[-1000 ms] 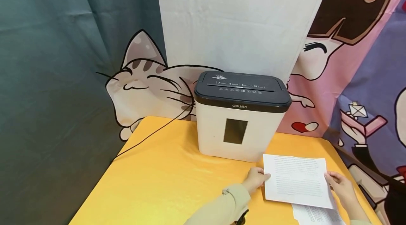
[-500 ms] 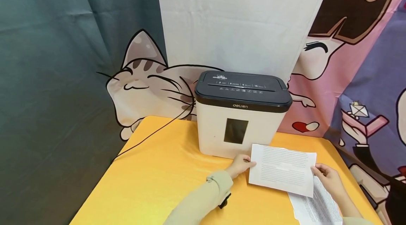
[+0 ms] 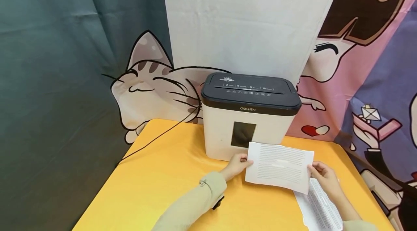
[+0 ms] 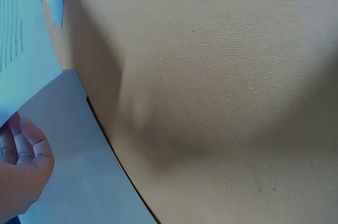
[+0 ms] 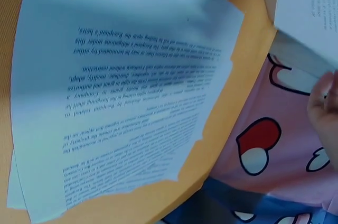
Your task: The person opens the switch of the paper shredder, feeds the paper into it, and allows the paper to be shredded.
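Note:
A printed sheet of paper (image 3: 279,167) is held up between both hands, in front of the lower right of a paper shredder (image 3: 251,115). The left hand (image 3: 235,166) pinches its left edge, thumb on the printed face. At the opposite edge, the right hand (image 3: 325,178) pinches the sheet between thumb and fingers. The shredder has a dark lid with a long slot and a white bin with a window. Below the right hand, more printed sheets (image 5: 127,102) with torn edges lie on the table. In the left wrist view, the held sheet (image 4: 26,49) overlaps the white bin (image 4: 79,166).
The yellow table (image 3: 156,184) extends to the left and front. A black cord (image 3: 153,138) runs from the shredder to the table's left edge. Curtains with cartoon prints, including a cat (image 3: 146,86), hang behind and to the sides.
Both hands have carried the sheet left and slightly up, from the right side of the table to before the shredder's bin. More of the sheets lying beneath now shows.

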`<state>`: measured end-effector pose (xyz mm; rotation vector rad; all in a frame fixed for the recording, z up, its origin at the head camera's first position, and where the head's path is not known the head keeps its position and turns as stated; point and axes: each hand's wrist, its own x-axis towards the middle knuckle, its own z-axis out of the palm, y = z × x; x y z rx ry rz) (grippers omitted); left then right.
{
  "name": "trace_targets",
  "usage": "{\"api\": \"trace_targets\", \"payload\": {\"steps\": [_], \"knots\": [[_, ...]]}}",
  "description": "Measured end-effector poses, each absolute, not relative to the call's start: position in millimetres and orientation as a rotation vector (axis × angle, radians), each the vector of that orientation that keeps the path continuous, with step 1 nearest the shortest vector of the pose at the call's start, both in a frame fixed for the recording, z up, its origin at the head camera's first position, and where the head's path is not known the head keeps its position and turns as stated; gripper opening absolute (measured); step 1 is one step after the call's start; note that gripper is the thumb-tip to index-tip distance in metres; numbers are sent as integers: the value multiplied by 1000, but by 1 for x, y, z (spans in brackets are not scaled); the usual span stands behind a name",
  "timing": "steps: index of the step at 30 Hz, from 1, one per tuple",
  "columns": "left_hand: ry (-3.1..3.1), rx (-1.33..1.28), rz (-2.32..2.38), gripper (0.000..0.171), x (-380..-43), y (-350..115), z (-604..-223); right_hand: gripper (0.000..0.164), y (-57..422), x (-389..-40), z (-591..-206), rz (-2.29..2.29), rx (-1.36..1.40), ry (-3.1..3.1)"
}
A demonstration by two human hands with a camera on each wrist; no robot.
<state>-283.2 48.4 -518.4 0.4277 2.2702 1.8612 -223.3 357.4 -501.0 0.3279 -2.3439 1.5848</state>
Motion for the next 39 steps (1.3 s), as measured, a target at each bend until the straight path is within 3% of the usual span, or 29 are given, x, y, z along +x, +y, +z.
{"api": "trace_targets", "payload": {"steps": [5, 14, 31, 39], "knots": [[2296, 455, 1887, 15, -280, 40, -513, 23, 349, -220, -499, 1793, 455, -2390], [2262, 517, 1932, 16, -256, 10, -480, 26, 325, -215, -498, 1777, 401, -2540], [2184, 420, 2033, 18, -245, -33, -471, 15, 275, -213, -490, 1816, 430, -2263], [2223, 424, 2013, 25, -253, -40, -487, 16, 256, -207, -477, 1869, 344, -2180]]}}
